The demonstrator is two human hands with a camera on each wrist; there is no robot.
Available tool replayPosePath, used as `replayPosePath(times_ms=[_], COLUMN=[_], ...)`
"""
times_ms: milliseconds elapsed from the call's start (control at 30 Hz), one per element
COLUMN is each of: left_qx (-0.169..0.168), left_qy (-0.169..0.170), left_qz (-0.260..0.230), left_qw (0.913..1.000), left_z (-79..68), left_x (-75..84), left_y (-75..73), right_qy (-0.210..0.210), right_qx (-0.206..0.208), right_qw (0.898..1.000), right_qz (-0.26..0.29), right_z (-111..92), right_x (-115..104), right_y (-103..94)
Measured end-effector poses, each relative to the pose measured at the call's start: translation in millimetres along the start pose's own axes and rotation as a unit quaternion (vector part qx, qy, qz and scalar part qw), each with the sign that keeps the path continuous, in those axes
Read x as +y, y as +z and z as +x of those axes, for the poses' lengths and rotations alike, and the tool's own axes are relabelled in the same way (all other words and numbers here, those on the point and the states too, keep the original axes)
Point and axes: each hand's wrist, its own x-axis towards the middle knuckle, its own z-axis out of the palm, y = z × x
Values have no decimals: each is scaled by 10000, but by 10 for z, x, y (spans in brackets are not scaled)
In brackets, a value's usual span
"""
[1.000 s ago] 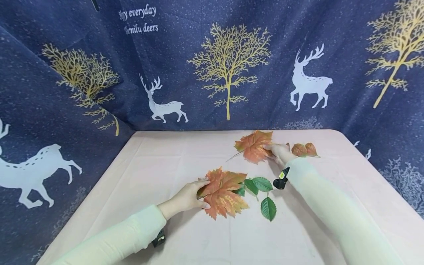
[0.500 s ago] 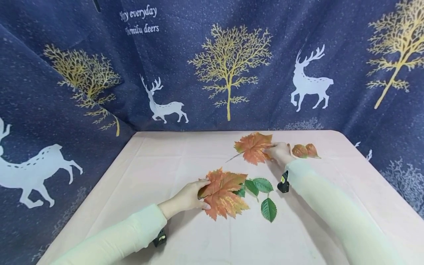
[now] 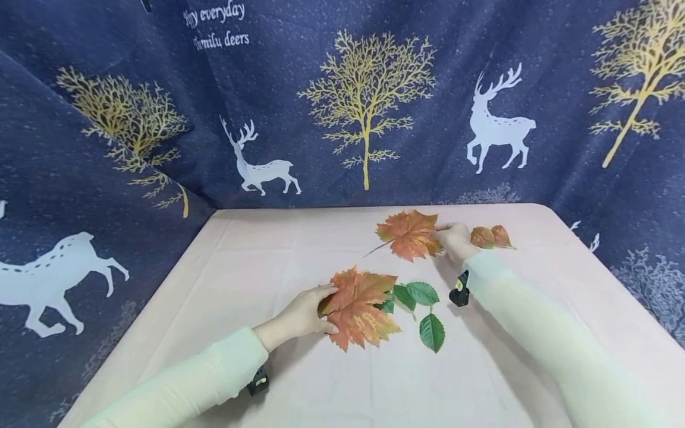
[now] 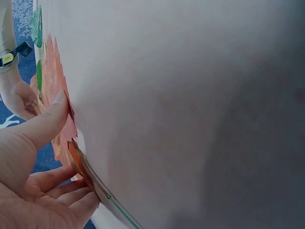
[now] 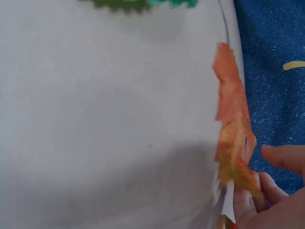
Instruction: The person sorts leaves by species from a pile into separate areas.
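In the head view my left hand (image 3: 299,315) touches the left edge of a large orange maple leaf (image 3: 360,306), thumb and fingers spread apart on it. The left wrist view shows the thumb (image 4: 59,107) on the leaf and the fingers lower, near its green stem (image 4: 121,210). My right hand (image 3: 453,239) is at the right edge of a second orange maple leaf (image 3: 409,233) farther back. In the right wrist view its thumb (image 5: 283,156) stands apart from this leaf (image 5: 231,105), and the other fingers are partly hidden near its tip.
Several green leaves (image 3: 432,333) lie right of the front maple leaf, partly under it. Two small reddish leaves (image 3: 483,238) lie right of my right hand. A pale pink cloth covers the table (image 3: 257,255), and a blue deer-print curtain (image 3: 332,119) hangs behind.
My right hand has drawn slightly right, and its thumb has come off the back maple leaf. My left hand stays on the front leaf. The head view tilts slightly.
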Motion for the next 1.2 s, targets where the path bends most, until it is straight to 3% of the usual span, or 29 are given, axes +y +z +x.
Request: replayPosePath(times_ms=[167, 267, 467, 600, 733, 1033, 1200], left_qx=[28, -16, -5, 21, 48, 113, 117], left_qy=[-7, -5, 36, 19, 6, 82, 74], left_qz=[-11, -26, 69, 108, 93, 35, 35], left_qw=[10000, 10000, 10000, 9999, 9999, 9999, 9999], left_z=[-3, -22, -24, -4, 11, -14, -14], left_x=[1, -9, -48, -52, -44, -46, -30], left_y=[-16, -2, 42, 45, 34, 49, 45], right_qy=[-218, -262, -227, -225, -529, -671, -538], right_qx=[92, -93, -1382, -2476, -3137, -3553, -3701], right_qw=[9997, 9996, 9901, 9686, 9462, 9272, 9238], right_qz=[54, 30, 63, -88, -588, -982, -818], right_z=[-18, -50, -145, -261, -396, -504, -556], right_x=[-27, -28, -22, -54, -101, -62, -97], right_y=[9, 44, 184, 315, 433, 598, 638])
